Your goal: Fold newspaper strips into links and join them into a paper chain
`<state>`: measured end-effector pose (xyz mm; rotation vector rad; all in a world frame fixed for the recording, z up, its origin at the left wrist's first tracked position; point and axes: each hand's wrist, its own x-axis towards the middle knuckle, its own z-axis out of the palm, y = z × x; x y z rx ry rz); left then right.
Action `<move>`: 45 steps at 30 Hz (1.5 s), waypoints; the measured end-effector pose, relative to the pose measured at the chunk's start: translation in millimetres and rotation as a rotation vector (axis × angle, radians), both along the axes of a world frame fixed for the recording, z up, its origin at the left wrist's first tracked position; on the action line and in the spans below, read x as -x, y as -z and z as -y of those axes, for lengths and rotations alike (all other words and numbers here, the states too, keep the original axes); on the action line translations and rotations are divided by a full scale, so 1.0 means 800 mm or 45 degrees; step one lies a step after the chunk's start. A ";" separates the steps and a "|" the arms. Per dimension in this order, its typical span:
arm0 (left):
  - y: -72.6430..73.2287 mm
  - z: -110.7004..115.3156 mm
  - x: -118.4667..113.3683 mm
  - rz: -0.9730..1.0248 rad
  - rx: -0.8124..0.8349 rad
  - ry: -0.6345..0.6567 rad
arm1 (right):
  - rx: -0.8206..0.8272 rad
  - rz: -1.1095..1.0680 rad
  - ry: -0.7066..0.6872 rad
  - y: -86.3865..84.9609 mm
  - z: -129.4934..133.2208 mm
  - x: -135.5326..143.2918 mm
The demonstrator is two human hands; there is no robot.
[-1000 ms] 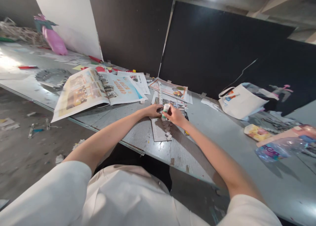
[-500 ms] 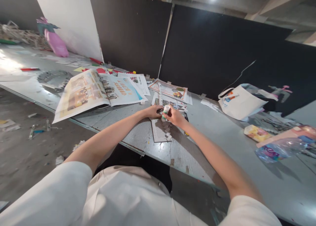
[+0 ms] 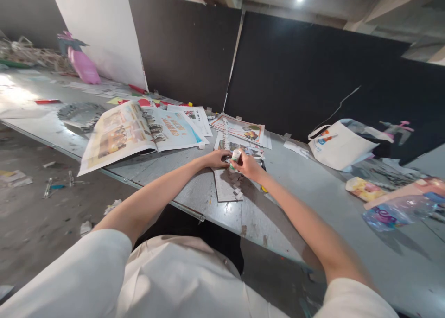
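A small white and green tube (image 3: 235, 156) stands upright in my right hand (image 3: 249, 164), whose fingers are wrapped round it. Close on its left side, my left hand (image 3: 219, 159) has its fingers curled together round something small that I cannot make out. Beneath both hands lies a light board (image 3: 225, 188) with small grey and white scraps (image 3: 238, 193) on it. Just behind the hands are printed sheets (image 3: 239, 129) and a strip of small pale pieces (image 3: 225, 135). A white cap (image 3: 202, 145) sits to the left.
An open printed booklet (image 3: 174, 132) spreads over the left of the grey table (image 3: 194, 188). Farther left are a toothed ring (image 3: 79, 114) and a pink spray bottle (image 3: 83, 66). At right lie a white bag (image 3: 340, 144) and a clear plastic bottle (image 3: 389, 213). Dark panels (image 3: 313, 77) rise behind.
The whole view has shifted slightly, with things a little lower and farther right. Both hands stay together at the tube, with little other visible change.
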<state>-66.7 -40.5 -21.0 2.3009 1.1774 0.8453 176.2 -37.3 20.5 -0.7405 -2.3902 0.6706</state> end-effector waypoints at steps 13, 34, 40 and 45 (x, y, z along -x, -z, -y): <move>0.004 -0.005 0.001 -0.019 -0.027 0.023 | 0.035 -0.006 -0.036 -0.001 -0.002 0.000; 0.001 -0.002 0.001 -0.018 -0.044 0.040 | 0.002 -0.005 -0.087 0.002 -0.003 0.001; 0.001 -0.003 0.001 -0.007 -0.041 0.030 | 0.014 -0.064 -0.039 0.009 -0.008 0.001; 0.001 -0.002 0.001 -0.011 -0.013 0.029 | 0.037 -0.035 -0.063 0.009 -0.006 0.001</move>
